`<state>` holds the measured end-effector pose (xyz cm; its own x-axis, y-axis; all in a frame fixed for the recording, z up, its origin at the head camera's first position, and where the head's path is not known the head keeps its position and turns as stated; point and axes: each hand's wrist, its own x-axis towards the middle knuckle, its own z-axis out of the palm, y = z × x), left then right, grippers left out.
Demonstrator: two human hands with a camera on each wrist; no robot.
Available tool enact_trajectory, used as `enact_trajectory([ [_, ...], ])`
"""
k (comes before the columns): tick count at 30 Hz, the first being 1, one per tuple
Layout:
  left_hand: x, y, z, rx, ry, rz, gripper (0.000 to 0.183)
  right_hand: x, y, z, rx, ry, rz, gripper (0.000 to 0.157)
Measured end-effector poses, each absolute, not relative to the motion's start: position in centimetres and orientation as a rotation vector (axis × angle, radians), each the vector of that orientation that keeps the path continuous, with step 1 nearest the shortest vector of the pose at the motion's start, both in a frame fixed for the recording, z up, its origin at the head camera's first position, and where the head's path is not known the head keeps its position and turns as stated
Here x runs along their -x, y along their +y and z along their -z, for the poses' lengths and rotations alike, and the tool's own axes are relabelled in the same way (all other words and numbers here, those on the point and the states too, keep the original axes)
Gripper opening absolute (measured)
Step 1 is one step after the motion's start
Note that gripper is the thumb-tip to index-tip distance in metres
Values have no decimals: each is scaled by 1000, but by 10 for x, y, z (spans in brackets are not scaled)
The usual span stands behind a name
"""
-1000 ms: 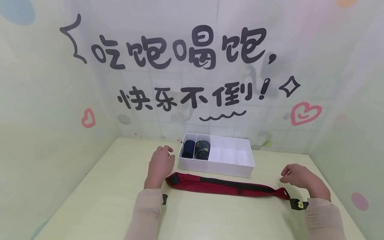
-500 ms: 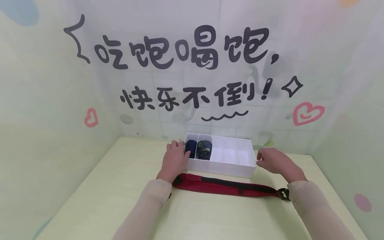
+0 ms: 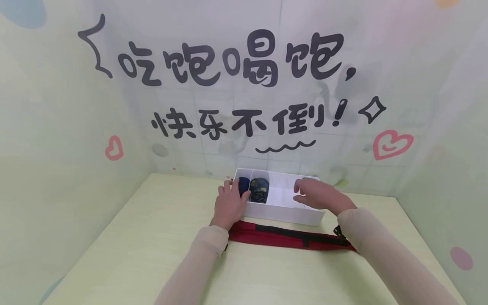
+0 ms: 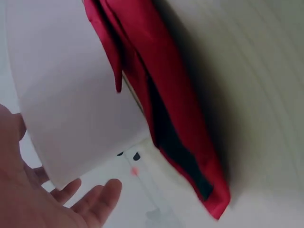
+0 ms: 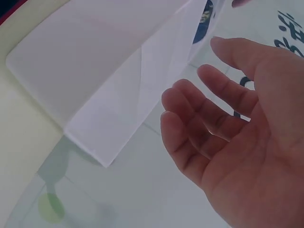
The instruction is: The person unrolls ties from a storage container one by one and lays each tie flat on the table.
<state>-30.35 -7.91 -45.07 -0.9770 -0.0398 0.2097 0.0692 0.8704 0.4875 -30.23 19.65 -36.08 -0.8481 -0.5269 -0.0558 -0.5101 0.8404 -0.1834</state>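
A white divided box point(image 3: 284, 214) stands on the table. Its left compartment holds a rolled navy necktie point(image 3: 244, 185), partly hidden by my left hand point(image 3: 230, 205). A dark patterned rolled necktie point(image 3: 259, 189) occupies the adjoining slot. My left fingers reach over the box's left end, loosely bent in the left wrist view. Over the wide right compartment hovers my right hand point(image 3: 320, 195), fingers bent softly with nothing between them. In front of the box a red necktie point(image 3: 282, 242) lies stretched out, dark lining facing up; my left hand and right sleeve cover its ends.
The pale table point(image 3: 267, 275) runs to a printed back wall point(image 3: 213, 156) right behind the box. Side walls point(image 3: 450, 212) rise to the left and right. A dark band point(image 3: 337, 231) shows at my right cuff.
My left hand has moved right and forward onto the box's left end. My right hand has swung left from the table to above the right compartment. The red necktie stays in place.
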Motion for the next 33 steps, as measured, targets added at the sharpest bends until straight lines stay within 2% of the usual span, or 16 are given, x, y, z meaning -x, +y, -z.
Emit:
enact_trajectory([
  [14,306,-71,457,-27,-2887,581,65,328,148,375,858,2914,134,26],
  [26,308,-75,460,-41,-2887,610,63,352,107,381,929,2957,101,38],
  [33,309,-76,462,-39,-2854,637,64,361,94,395,872,2929,80,53],
])
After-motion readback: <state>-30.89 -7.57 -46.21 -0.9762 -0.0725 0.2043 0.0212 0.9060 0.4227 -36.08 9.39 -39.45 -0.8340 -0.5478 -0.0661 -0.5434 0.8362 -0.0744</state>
